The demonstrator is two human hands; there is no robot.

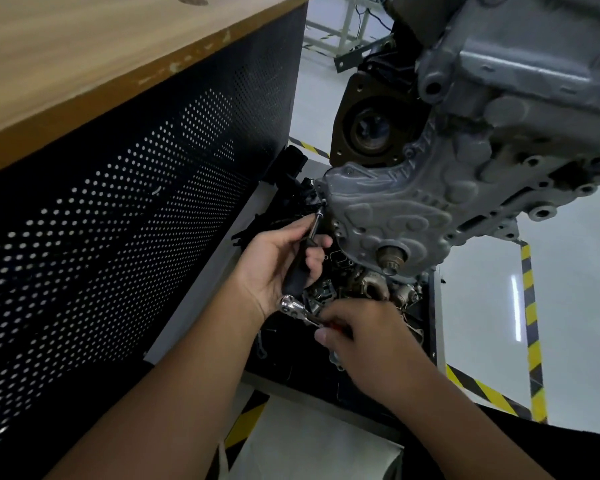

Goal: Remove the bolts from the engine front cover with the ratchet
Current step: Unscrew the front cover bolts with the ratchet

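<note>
front cover: grey cast-metal engine front cover, matte and rough, with raised ribs and rounded blobs; fills the 1–3 o'clock part of the view, lower edge near centre
crank stub: brownish round shaft end sticks out of the cover's lower end, at 5 o'clock from the cover's middle
bolt: small dark bolt head on the cover's left edge, at 9 o'clock from the cover's middle; the socket tip sits on it
extension: slim black-and-chrome extension bar runs from the bolt down toward 7 o'clock into a black grip
left hand: left hand wrapped round the black grip of the extension, fingers curled over it, palm facing up
ratchet: shiny chrome ratchet with rounded head, head at the base of the black grip, handle running toward 4 o'clock
right hand: right hand closed on the ratchet handle, fingers curled round it; a bit of red grip shows by the thumb
below cover: dark tray of small metal parts, brown and grey castings, details blurred
bench: light wood-top bench at 10 o'clock, black perforated sheet-metal side panel under it
floor: glossy pale floor at 3–4 o'clock with yellow-black hazard tape
</note>
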